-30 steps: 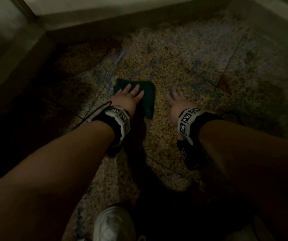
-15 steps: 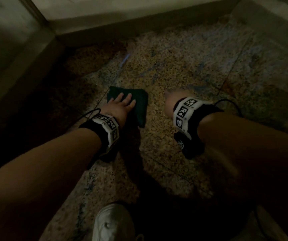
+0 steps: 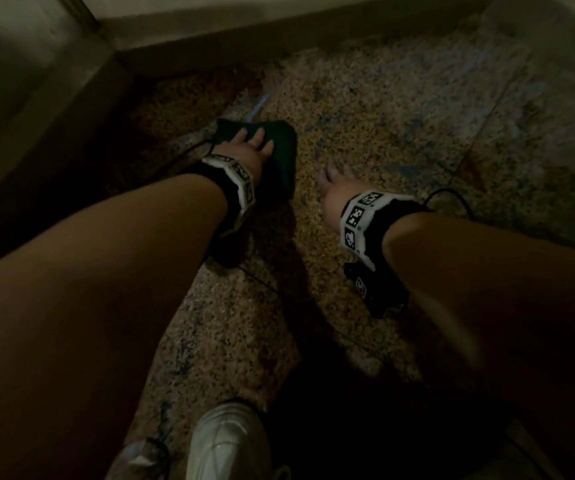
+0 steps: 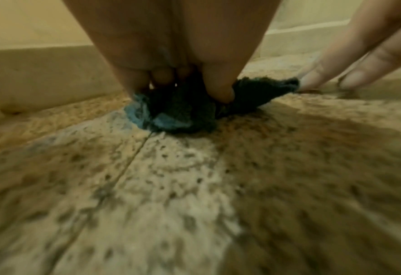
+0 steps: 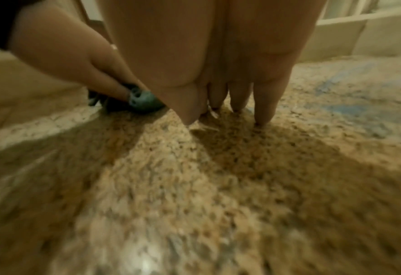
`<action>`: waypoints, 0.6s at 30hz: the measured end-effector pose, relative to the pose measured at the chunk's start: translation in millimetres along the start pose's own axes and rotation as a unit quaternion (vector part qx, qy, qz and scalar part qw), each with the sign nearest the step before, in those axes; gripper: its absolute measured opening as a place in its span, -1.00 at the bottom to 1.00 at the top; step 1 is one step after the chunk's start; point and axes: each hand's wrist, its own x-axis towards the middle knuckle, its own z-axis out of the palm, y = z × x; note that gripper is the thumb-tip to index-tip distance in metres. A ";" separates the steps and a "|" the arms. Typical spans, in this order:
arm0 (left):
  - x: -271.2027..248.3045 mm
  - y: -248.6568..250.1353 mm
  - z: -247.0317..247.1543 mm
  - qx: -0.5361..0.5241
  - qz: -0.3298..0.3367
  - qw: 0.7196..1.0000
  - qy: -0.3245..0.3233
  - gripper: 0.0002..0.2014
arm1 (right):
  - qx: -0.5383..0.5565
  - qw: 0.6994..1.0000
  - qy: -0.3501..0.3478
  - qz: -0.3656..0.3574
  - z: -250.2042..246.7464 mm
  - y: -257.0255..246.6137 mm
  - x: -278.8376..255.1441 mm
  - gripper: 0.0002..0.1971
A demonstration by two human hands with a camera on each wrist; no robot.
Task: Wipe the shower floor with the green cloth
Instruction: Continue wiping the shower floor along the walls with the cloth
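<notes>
The green cloth [image 3: 281, 150] lies bunched on the speckled shower floor [image 3: 400, 126] near the back left corner. My left hand [image 3: 249, 147] presses down on it with straight fingers spread over the fabric; in the left wrist view the cloth [image 4: 185, 109] bulges out from under the fingertips [image 4: 220, 93]. My right hand [image 3: 336, 183] rests on the bare floor just right of the cloth, fingers straight, holding nothing. The right wrist view has its fingertips [image 5: 263, 111] touching the floor [image 5: 218, 167], with the cloth [image 5: 142, 101] to their left.
A raised curb [image 3: 279, 32] runs along the back and a wall [image 3: 19, 98] closes the left side. Blue streaks [image 3: 258, 105] mark the floor beyond the cloth. My white shoe [image 3: 227, 441] stands at the bottom. A dark cable [image 3: 452, 199] loops by the right wrist.
My left hand has slid the cloth left and back toward the corner, bunching it. My right hand has moved along beside it and now rests with fingers spread on the floor.
</notes>
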 end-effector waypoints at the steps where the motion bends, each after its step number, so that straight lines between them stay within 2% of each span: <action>1: 0.8 -0.6 1.4 -0.002 0.004 1.000 0.007 -0.23 | -0.004 1.000 -0.002 -0.002 -2.4 1.6 -1.3 -0.10; 3: -1.4 -3.5 12.0 -0.016 0.017 0.999 0.026 -0.26 | -0.003 1.000 -0.003 0.002 -4.1 -1.2 -4.0 -0.09; 6: -7.6 -8.1 33.6 -0.025 0.018 0.999 0.023 -0.25 | -0.025 0.998 0.028 0.052 -5.2 -10.3 -18.0 -0.35; 8: -12.7 -12.2 46.2 -0.031 0.019 0.999 0.009 -0.23 | -0.033 0.993 0.098 0.054 -11.1 -12.3 -25.0 -0.57; 9: -14.9 -14.3 52.5 -0.030 0.020 0.999 0.009 -0.23 | -0.016 0.990 0.133 0.046 -14.2 -12.9 -25.2 -0.59; 11: -20.0 -18.2 63.4 -0.028 0.027 0.999 0.013 -0.24 | -0.011 0.989 0.144 0.012 -19.4 -12.5 -16.4 -0.47; 13: -20.3 -22.5 68.8 -0.034 0.030 0.999 0.017 -0.22 | -0.005 0.995 0.098 -0.018 -22.2 -17.8 -0.8 -0.36; 15: -14.8 -26.8 66.3 -0.043 0.031 0.998 0.019 -0.20 | 0.001 0.998 0.064 -0.018 -17.0 -21.4 8.8 -0.32; 18: -1.9 -29.7 53.9 -0.032 0.021 0.999 0.024 -0.22 | 0.000 0.998 0.054 -0.015 -7.0 -21.4 10.2 -0.27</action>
